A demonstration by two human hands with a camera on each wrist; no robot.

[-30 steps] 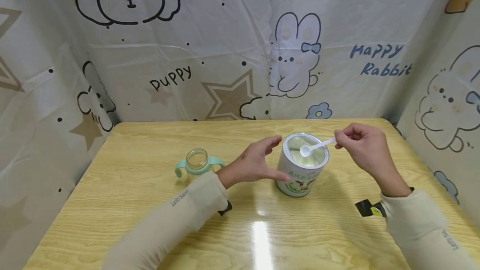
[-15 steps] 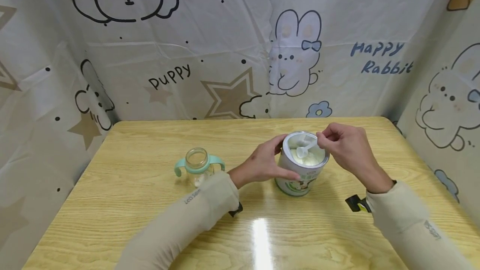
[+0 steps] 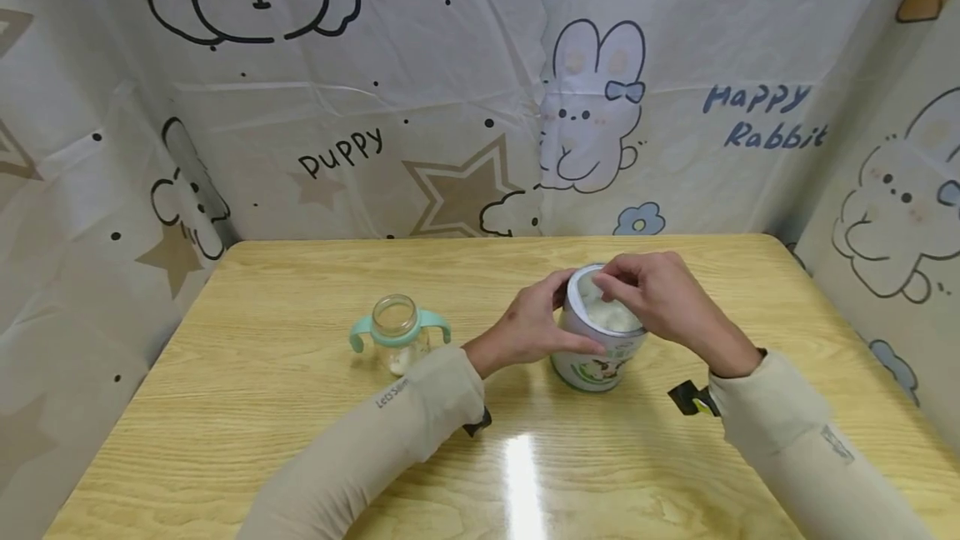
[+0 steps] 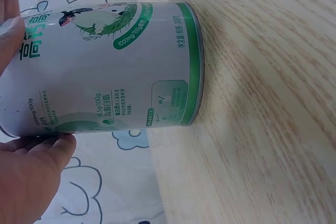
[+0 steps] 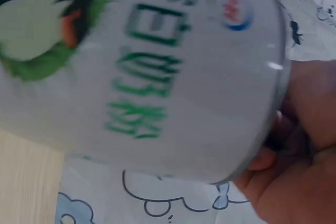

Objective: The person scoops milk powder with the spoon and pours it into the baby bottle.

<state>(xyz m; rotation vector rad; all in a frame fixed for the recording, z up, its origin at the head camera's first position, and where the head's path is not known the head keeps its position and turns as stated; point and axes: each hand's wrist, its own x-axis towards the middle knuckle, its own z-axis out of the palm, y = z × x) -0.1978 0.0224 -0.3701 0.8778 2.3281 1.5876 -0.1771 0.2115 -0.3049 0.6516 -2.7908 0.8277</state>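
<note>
Bottle: a small glass bottle (image 3: 395,325) with mint-green handles stands uncapped on the desk (image 3: 262,407), left of centre and well apart from both hands; a little white powder lies at its bottom.
Left hand: the left hand (image 3: 528,330) is at the left side of the tin, fingers (image 3: 577,346) spread in a wide C round the wall. In the left wrist view a fingertip (image 4: 10,35) touches the label on one side and the thumb touches the opposite side, so the hand grasps the tin.
Tin: a white powder tin (image 3: 600,348) with green print stands upright on the desk, right of centre and closer to the far edge than the near one, its lid off and pale powder showing inside. Its green-banded base sits flat on the wood in the left wrist view.
Right hand: the right hand (image 3: 663,302) lies over the tin's open mouth from the right, fingers curled downward into the opening. They look pinched together, but what they pinch is hidden by the hand itself, so I cannot tell whether they are grasping anything. In the right wrist view the fingers (image 5: 304,129) sit against the tin's rim.
Sleeves: beige sleeves (image 3: 360,457) cover both forearms, and a dark strap shows at each wrist.
Backdrop: a cartoon-print cloth (image 3: 337,107) with puppies, rabbits and stars hangs close behind the desk's far edge and along both sides.
</note>
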